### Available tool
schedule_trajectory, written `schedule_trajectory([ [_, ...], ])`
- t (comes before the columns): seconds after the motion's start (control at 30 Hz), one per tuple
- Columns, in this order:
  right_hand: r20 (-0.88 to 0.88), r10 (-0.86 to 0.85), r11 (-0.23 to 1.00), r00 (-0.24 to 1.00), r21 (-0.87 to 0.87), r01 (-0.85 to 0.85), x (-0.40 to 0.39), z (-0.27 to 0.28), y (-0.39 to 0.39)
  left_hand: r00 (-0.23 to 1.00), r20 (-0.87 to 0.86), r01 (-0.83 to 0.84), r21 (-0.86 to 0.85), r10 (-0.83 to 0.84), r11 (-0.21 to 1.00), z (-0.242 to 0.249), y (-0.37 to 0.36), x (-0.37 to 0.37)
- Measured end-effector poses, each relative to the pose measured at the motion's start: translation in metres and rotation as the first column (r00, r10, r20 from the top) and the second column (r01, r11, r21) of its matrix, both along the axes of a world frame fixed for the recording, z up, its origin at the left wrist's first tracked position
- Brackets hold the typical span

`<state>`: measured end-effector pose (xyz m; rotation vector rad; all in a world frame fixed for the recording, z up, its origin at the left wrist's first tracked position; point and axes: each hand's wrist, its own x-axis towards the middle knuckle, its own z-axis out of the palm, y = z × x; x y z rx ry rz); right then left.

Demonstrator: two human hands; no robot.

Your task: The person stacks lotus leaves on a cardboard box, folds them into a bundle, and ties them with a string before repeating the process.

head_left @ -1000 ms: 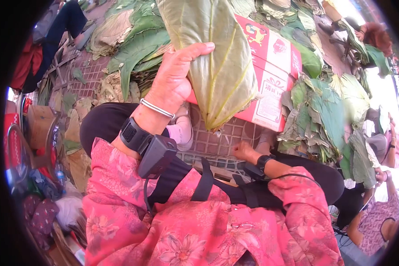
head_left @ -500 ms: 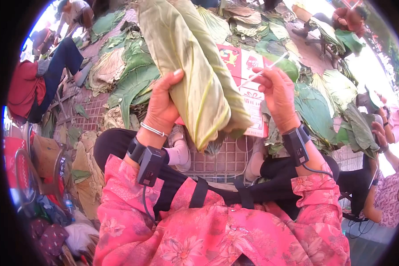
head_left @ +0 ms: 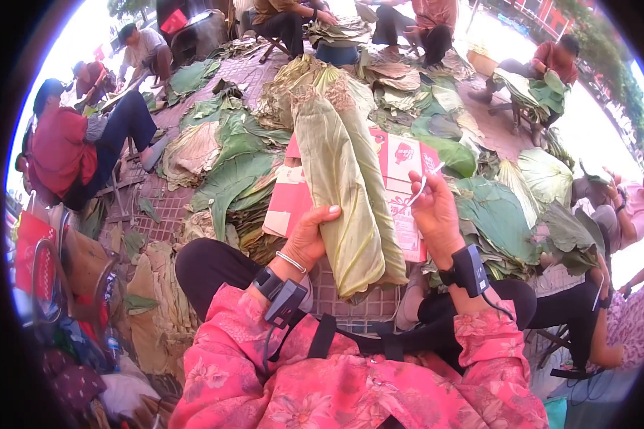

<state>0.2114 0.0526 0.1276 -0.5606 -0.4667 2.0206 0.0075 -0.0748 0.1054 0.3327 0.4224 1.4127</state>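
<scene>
My left hand (head_left: 309, 234) grips the side of a long roll of folded pale green leaves (head_left: 340, 207), its thumb lying over the near face. The roll has two long lobes and a ragged brown top end, and tilts away from me. To its right, my right hand (head_left: 433, 207) pinches a thin white strip (head_left: 416, 190) between thumb and fingers, apart from the roll. Beyond both hands lies a red and white printed cardboard box (head_left: 286, 204), partly hidden by the roll.
Piles of large green leaves lie left (head_left: 240, 168) and right (head_left: 490, 214) of the box. A seated person in red (head_left: 61, 146) is at the left; others sit at the back and right. A chair (head_left: 86, 264) and bags stand at the lower left.
The view has tilted up, showing more people behind. The leaf roll now appears lower and smaller, with its ragged top end visible. Both hands appear lower.
</scene>
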Motion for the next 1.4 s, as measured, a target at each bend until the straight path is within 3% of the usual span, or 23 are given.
schedule_trajectory([
  [0.2, 0.12, -0.178, 0.98, 0.977, 0.116, 0.164, 0.003, 0.021, 0.0, 0.984, 0.069, 0.163, 0.051, -0.167, 0.985, -0.02, -0.011, 0.013],
  [0.33, 0.107, -0.073, 0.987, 0.992, 0.147, 0.056, -0.001, 0.021, -0.012, 0.973, 0.113, 0.199, 0.021, -0.2, 0.98, -0.033, -0.008, 0.042],
  [0.47, -0.022, 0.122, 0.99, 0.992, 0.08, -0.12, 0.009, 0.012, -0.027, 0.988, 0.139, 0.07, 0.012, -0.071, 0.997, -0.028, -0.001, 0.044],
  [0.5, 0.041, 0.093, 0.995, 0.995, 0.038, -0.095, 0.008, 0.018, -0.034, 0.985, 0.169, 0.036, 0.016, -0.038, 0.999, -0.023, 0.0, 0.043],
  [0.6, -0.024, 0.179, 0.974, 0.984, 0.146, -0.174, 0.017, 0.003, -0.028, 0.989, 0.149, -0.012, 0.053, 0.004, 0.999, -0.008, -0.004, 0.032],
  [0.63, 0.041, 0.108, 0.985, 0.993, 0.133, -0.112, 0.02, 0.005, -0.024, 0.991, 0.129, 0.014, 0.101, -0.027, 0.995, -0.006, -0.002, 0.025],
  [0.73, 0.136, -0.042, 0.998, 0.99, 0.061, 0.034, 0.037, -0.005, 0.003, 0.997, -0.079, -0.024, -0.03, 0.022, 0.999, 0.012, 0.006, 0.015],
  [0.87, 0.147, -0.231, 0.973, 0.962, 0.052, 0.225, 0.053, -0.018, 0.034, 0.958, -0.285, -0.077, -0.129, 0.037, 0.989, 0.006, 0.031, -0.009],
  [1.1, 0.247, -0.205, 0.951, 0.947, 0.278, 0.133, 0.023, -0.01, 0.042, 0.793, -0.576, 0.058, -0.249, -0.196, 0.967, -0.033, 0.079, -0.019],
  [1.2, 0.272, -0.098, 0.914, 0.957, 0.405, -0.021, -0.001, -0.004, 0.041, 0.592, -0.764, 0.022, -0.302, -0.256, 0.953, -0.061, 0.103, -0.016],
  [1.23, 0.333, -0.083, 0.904, 0.939, 0.421, -0.07, -0.011, -0.008, 0.042, 0.566, -0.796, 0.021, -0.244, -0.213, 0.97, -0.06, 0.103, -0.012],
  [1.3, 0.448, -0.057, 0.879, 0.892, 0.446, -0.169, -0.03, -0.021, 0.044, 0.008, -0.996, -0.071, -0.089, -0.089, 0.993, -0.079, 0.112, -0.012],
  [1.33, 0.497, -0.041, 0.852, 0.867, 0.471, -0.23, -0.039, -0.024, 0.043, -0.289, -0.957, -0.08, 0.001, -0.022, 0.997, -0.08, 0.113, -0.01],
  [1.37, 0.544, -0.027, 0.82, 0.839, 0.492, -0.292, -0.047, -0.027, 0.042, -0.306, -0.951, -0.099, -0.013, -0.043, 0.995, -0.082, 0.11, -0.01],
  [1.4, 0.589, -0.014, 0.785, 0.808, 0.507, -0.357, -0.056, -0.029, 0.042, -0.412, -0.911, -0.145, 0.078, 0.011, 0.986, -0.078, 0.104, -0.004],
])
